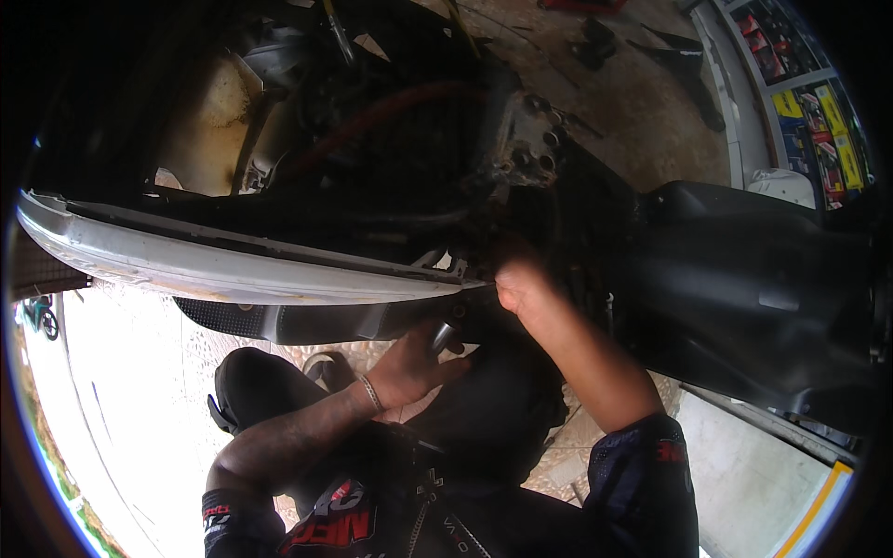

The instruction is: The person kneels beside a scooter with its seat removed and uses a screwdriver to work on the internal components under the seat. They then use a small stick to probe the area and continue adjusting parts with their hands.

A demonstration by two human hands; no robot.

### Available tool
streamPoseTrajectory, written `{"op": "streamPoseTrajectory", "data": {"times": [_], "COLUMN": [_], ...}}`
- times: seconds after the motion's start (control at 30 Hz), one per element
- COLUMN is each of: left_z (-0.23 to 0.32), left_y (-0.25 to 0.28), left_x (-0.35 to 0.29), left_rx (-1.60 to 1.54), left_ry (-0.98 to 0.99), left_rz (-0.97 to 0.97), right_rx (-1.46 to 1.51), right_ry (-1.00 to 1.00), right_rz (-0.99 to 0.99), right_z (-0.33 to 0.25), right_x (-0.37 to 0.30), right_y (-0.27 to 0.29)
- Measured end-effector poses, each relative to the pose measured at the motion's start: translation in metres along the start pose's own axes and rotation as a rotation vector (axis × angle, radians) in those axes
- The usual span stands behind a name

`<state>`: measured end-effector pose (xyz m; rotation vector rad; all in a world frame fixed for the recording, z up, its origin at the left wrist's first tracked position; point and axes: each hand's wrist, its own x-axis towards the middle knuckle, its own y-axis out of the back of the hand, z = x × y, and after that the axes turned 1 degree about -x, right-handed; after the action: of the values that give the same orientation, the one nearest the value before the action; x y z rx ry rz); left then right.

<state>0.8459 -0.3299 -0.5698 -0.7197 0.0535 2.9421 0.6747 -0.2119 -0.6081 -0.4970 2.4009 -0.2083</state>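
Observation:
A partly stripped motorcycle or scooter lies before me, with a long white side panel (233,270) running across its left part. My left hand (414,367), with a bracelet at the wrist, is closed round a short shiny metal cylinder (443,337) just below the black footboard piece (316,323). I cannot make out what tool or part the cylinder belongs to. At the right end of the white panel, my right hand (519,282) reaches into the dark frame area. Shadow and the hand itself hide its fingers, so what they touch does not show.
A large black plastic body part (735,260) spreads to the right. Above, a rusty metal bracket (530,139) sticks up from the frame. Loose black parts (595,45) lie on the tiled floor. Shelves with coloured boxes (819,130) stand at the far right, a white board (735,465) below.

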Motion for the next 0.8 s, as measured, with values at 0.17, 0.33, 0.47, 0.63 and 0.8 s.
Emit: {"op": "streamPoseTrajectory", "data": {"times": [0.17,0.33,0.47,0.63,0.8], "left_z": [-0.0008,-0.0013,-0.0025,-0.0058,-0.0067], "left_y": [-0.0012,-0.0010,-0.0020,-0.0027,-0.0030], "left_x": [-0.0005,0.0003,0.0012,0.0019,0.0035], "left_rx": [0.044,0.026,0.010,0.003,0.003], "left_ry": [-0.024,-0.015,-0.019,-0.017,-0.026], "left_rz": [0.026,0.005,0.007,0.005,0.004], "right_rx": [-0.014,-0.010,0.000,0.009,-0.038], "right_ry": [0.019,0.029,0.028,0.026,0.009], "right_rz": [-0.002,0.035,0.005,-0.023,-0.054], "right_z": [-0.0031,-0.0004,0.0034,0.0022,0.0015], "right_x": [-0.0032,-0.0043,-0.0035,-0.0033,-0.0031], "right_y": [-0.0036,-0.0038,-0.0015,-0.0002,0.0026]}}
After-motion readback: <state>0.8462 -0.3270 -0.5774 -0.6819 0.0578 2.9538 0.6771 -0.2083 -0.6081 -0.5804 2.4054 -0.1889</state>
